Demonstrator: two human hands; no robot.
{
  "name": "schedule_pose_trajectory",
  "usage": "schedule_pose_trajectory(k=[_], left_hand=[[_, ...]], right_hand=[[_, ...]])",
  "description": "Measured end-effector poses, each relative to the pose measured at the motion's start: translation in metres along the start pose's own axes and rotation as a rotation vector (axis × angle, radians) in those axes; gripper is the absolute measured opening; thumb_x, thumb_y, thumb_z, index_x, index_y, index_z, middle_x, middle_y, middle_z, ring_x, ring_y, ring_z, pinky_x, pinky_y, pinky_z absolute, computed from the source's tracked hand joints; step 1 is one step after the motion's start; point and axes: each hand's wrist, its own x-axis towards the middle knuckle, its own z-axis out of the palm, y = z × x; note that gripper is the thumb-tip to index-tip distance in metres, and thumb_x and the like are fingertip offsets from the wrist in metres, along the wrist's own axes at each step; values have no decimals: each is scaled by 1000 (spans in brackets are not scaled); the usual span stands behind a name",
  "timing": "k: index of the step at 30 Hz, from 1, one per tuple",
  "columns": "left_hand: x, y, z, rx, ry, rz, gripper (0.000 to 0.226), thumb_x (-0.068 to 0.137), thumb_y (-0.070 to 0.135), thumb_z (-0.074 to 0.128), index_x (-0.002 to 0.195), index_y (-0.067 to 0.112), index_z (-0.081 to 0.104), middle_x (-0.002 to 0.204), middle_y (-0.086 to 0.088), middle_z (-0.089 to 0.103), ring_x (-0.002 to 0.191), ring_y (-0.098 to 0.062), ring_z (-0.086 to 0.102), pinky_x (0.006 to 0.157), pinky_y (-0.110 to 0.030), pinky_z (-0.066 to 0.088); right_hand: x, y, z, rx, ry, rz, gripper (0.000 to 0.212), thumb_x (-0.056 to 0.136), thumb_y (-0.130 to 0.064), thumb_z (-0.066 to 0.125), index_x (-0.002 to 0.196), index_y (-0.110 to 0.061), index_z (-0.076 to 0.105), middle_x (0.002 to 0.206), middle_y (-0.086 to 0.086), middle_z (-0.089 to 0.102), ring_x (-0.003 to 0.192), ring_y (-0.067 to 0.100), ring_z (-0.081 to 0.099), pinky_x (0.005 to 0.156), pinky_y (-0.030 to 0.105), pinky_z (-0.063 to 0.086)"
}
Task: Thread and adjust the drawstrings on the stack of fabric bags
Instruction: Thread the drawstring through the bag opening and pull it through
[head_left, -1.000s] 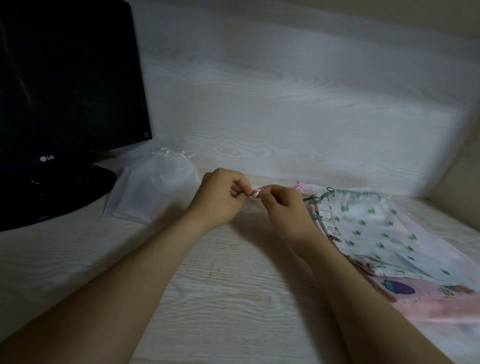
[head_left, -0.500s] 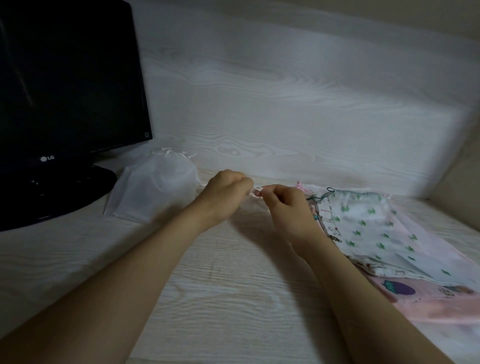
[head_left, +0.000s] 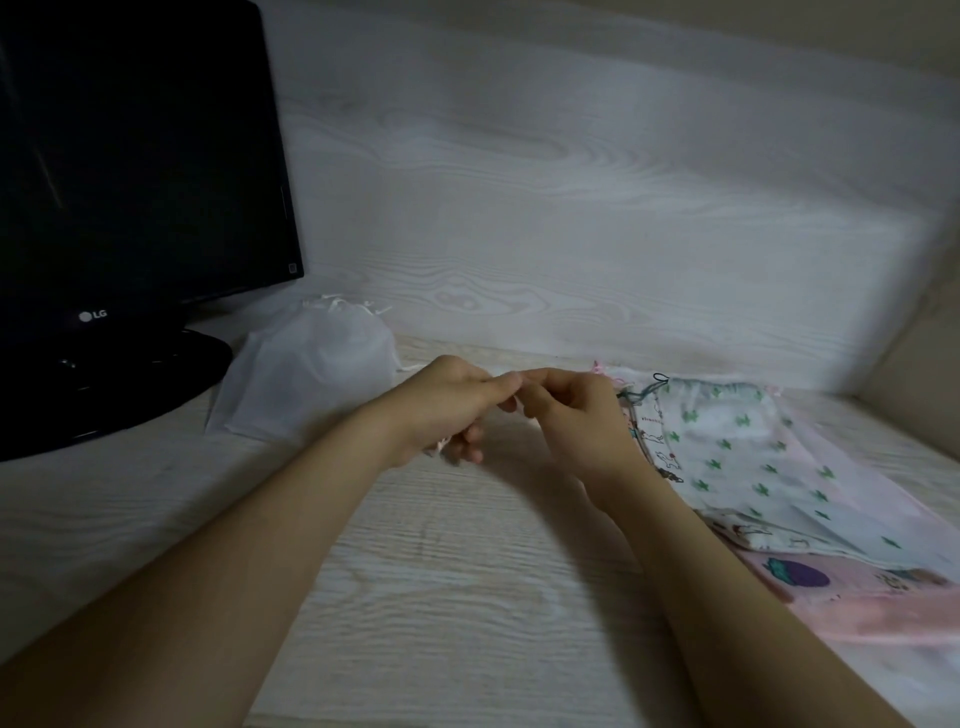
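Closely, left hand (head_left: 449, 410) beside right hand (head_left: 579, 423)

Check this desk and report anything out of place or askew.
Nothing looks spilled or damaged. Two things stand out: the stack of printed bags on the right is fanned, its edges not lined up, and a white bag lies apart from it, beside the monitor base.
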Motion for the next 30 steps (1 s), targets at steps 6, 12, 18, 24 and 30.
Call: schedule_pose_trajectory(k=[6,12,18,24,30], left_hand=[[5,-1,-4,83,133,-46,26,79,43,72,92,21,80,58,-2,40,45,-18,33,48,-25,27],[8,-8,-9,272,238,27,25,88,30,74,89,6,78,42,15,47,35,-3,41,42,-19,35],[7,-12,-8,417,336,78,39,74,35,65,82,-2,74,89,-15,78,79,-31,74,80,-50,62],[11,-17,-16,420,312,97,27,83,36,74,81,10,80,92,-4,80,94,-23,74,88,-38,62],[8,-16,-11,401,255,142,12,92,29,76,83,29,84,98,14,79,92,-5,71,89,-31,60]], right_hand=[[3,6,-1,-213,77,-61,21,96,-15,64,88,-21,82,69,-22,70,67,-6,63,63,9,44],[4,9,-3,-428,57,-136,20,91,-6,62,92,-9,81,76,-13,70,70,-14,62,59,3,41],[5,10,-4,-517,57,-101,23,91,-4,60,94,-9,81,89,-1,77,72,-4,62,62,1,42],[2,10,-6,-537,-18,-85,13,91,-15,69,89,-14,81,62,-20,59,60,-12,56,55,7,38],[3,12,-7,-529,-21,-7,15,92,-19,68,89,-13,82,71,-6,72,61,-1,60,54,8,42]])
